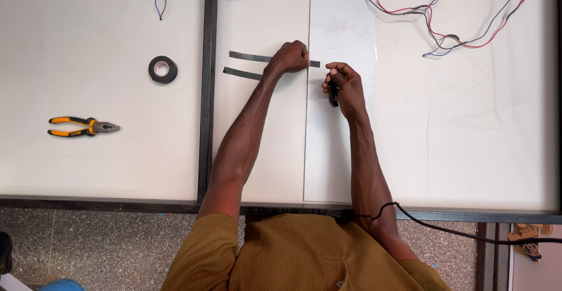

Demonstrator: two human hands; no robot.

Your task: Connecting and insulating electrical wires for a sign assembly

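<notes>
Now, left hand fisted, grip closed down on the upper black tape strip near the middle of the desk, toward its far edge. Right hand just beside it, grip curled narrow around a small dark object, too hidden to identify. Short end of that upper strip poking out between the two hands. Second black tape strip flat just below the first, apart from both hands. Pale panel under the right forearm. Black tape roll and orange-handled pliers well apart, toward the left edge. Tangled coloured wires near the far right corner.
</notes>
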